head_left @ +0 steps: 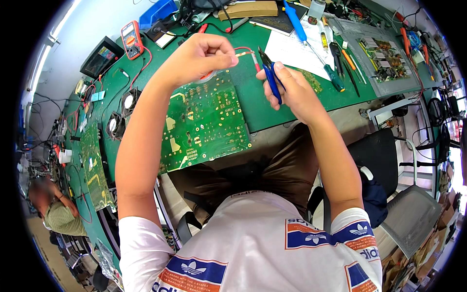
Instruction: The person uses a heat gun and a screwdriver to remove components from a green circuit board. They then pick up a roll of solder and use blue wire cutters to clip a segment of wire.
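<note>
My left hand point(204, 57) is closed in a pinch above the far edge of a large green circuit board point(214, 126). From its fingertips a thin copper-coloured strip point(244, 53) runs right, with a red wire point(243, 48) just beyond it. Both reach a slim red-and-white piece point(256, 61) beside my right hand point(294, 90); whether that hand grips it I cannot tell. My right fingers are wrapped round blue-handled cutters point(273, 83), whose dark jaws point away from me. Part of a round orange-red and white object point(207, 76) shows under my left hand.
An orange multimeter point(131, 40) stands at the back left, near small fans point(116, 125). White paper point(292, 53), a blue-handled tool point(295, 22) and a green screwdriver point(334, 79) lie right of centre. Another person point(58, 209) is at far left. A mesh chair point(413, 219) stands at right.
</note>
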Motion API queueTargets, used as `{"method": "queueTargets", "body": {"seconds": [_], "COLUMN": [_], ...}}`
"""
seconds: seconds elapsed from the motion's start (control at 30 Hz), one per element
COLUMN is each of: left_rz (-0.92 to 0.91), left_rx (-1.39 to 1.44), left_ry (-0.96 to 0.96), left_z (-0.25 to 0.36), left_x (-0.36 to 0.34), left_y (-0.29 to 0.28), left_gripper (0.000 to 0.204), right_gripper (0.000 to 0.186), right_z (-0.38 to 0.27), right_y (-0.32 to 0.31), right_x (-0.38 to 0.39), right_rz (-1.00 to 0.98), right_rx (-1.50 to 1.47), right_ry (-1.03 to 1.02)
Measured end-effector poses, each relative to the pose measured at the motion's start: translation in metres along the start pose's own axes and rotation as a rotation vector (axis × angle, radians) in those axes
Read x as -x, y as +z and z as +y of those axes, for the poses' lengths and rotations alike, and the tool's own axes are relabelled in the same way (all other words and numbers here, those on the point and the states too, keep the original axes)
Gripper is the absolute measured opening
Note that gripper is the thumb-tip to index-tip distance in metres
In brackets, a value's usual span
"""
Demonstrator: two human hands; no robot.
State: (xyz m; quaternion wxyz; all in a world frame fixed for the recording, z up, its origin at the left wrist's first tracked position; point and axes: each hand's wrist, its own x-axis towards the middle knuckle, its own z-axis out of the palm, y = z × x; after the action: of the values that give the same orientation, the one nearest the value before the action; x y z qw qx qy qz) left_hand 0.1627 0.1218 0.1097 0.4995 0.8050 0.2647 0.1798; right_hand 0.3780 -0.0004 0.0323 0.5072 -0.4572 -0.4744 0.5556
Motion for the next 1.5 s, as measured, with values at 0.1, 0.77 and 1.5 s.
{"method": "queueTargets", "body": {"seconds": [0.1, 0.77, 1.5], "left_rz": [0.009, 0.312, 0.09], "left_rx": [-0.004, -0.244, 0.302], "left_ry": [0.009, 0.249, -0.012], "left_z": [0.003, 0.016, -0.015], "left_x": [0.01, 0.124, 0.205], "left_y": [-0.001, 0.068, 0.148], "left_gripper": [0.017, 0.011, 0.015], "right_gripper": [0.045, 0.031, 0.042], "right_z": [-0.007, -0.008, 0.054], "right_y": [-0.01, 0.081, 0.084], "right_x": [-0.004, 0.06, 0.137], "right_rz": [0.028, 0.01, -0.347], "right_rx": [-0.009, -0.375, -0.871], "right_ry": [0.002, -0.233, 0.224]}}
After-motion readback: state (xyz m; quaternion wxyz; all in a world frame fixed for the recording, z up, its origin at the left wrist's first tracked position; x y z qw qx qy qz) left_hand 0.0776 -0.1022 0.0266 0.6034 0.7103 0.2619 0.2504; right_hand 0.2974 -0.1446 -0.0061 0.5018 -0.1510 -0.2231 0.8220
